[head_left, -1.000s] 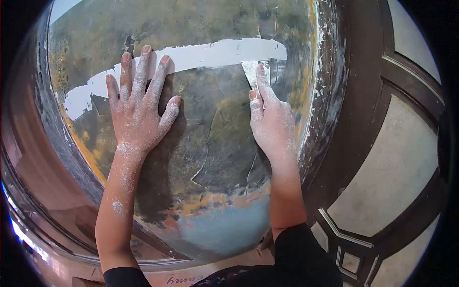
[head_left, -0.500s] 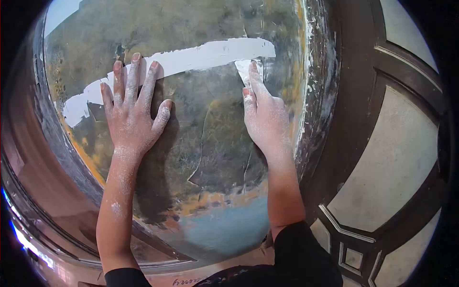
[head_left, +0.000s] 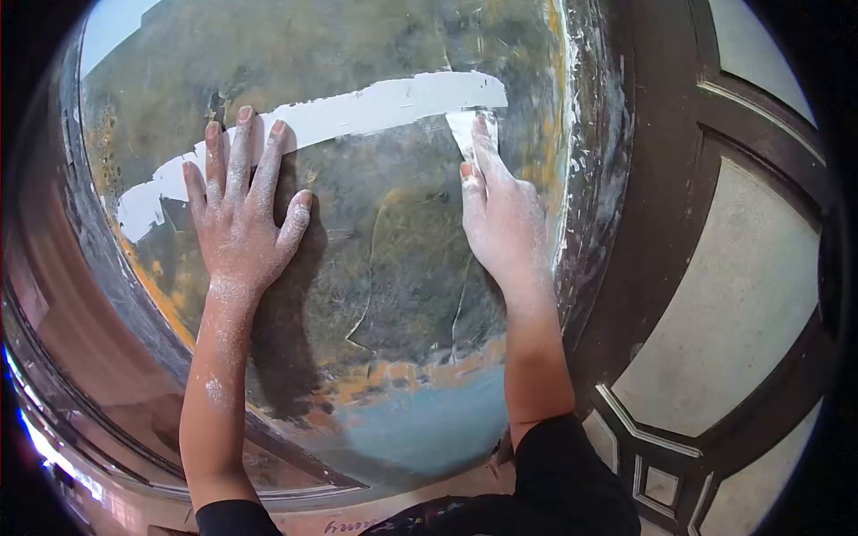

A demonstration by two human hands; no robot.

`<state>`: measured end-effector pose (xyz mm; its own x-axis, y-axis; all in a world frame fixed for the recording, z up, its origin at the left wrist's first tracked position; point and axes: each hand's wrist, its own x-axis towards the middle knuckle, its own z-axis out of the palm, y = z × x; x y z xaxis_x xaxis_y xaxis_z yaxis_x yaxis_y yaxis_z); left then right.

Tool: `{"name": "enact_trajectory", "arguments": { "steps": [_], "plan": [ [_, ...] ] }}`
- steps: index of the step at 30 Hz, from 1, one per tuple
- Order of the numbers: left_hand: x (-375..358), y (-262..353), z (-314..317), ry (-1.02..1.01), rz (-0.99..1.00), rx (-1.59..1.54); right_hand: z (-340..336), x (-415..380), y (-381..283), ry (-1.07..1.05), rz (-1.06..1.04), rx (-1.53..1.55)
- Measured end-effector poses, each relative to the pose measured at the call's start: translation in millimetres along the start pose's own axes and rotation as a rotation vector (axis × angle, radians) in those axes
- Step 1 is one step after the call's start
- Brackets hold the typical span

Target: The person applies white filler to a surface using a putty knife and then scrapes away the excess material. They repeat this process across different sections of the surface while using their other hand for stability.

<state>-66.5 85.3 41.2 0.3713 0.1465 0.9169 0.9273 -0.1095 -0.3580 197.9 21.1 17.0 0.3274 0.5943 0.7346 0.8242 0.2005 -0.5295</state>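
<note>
My left hand (head_left: 239, 214), dusted with white powder, lies with fingers spread on a worn, dark greenish painted surface (head_left: 393, 268). Its fingertips reach over a white band (head_left: 366, 112) with ragged edges that curves across the surface. In my right hand (head_left: 505, 210) is a scraper (head_left: 461, 128), its white-smeared blade against the surface at the lower edge of the band, near the right end. The index finger presses along the blade; the handle is hidden in my palm.
A dark frame (head_left: 594, 161) with flaking white paint borders the surface on the right. Beyond it are pale panels (head_left: 715, 295) in dark wood. Pale blue (head_left: 420, 429) and orange patches show lower down. Reddish-brown wood (head_left: 80, 313) stands at the left.
My right hand and the scraper have shifted slightly right along the band's lower edge. The fingers of my left hand sit slightly lower; the whole view has drifted a little.
</note>
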Motion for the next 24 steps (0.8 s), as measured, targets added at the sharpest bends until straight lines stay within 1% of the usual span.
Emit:
{"name": "enact_trajectory", "arguments": {
  "steps": [3,5,6,9,11,13,15,19,21,22,24],
  "plan": [
    [1,0,1,-0.002,-0.004,0.014,-2,3,1,-0.005,-0.002,-0.039],
    [0,1,1,-0.002,-0.019,0.022,-2,-2,4,-0.049,0.009,-0.011],
    [0,2,0,-0.002,-0.020,0.017,3,-2,8,0.004,-0.033,-0.004],
    [0,0,2,0.005,-0.011,0.026,3,7,14,0.016,-0.081,-0.044],
    [0,1,2,0.001,-0.011,0.029,-2,4,11,0.006,-0.068,-0.047],
    [-1,1,2,-0.015,-0.019,0.050,-4,0,14,-0.080,-0.051,-0.090],
    [-1,1,2,-0.001,-0.014,0.038,0,-2,21,-0.065,-0.078,-0.083],
    [-1,1,3,0.008,-0.015,0.039,-4,4,16,-0.022,-0.029,0.010],
    [0,2,2,0.007,-0.018,0.043,2,8,20,0.049,-0.070,0.006],
    [-1,2,2,0.004,-0.019,0.046,-1,3,17,0.012,-0.039,-0.010],
    [-2,0,3,0.011,-0.015,0.040,-4,3,18,-0.032,-0.049,-0.063]
  ]
}}
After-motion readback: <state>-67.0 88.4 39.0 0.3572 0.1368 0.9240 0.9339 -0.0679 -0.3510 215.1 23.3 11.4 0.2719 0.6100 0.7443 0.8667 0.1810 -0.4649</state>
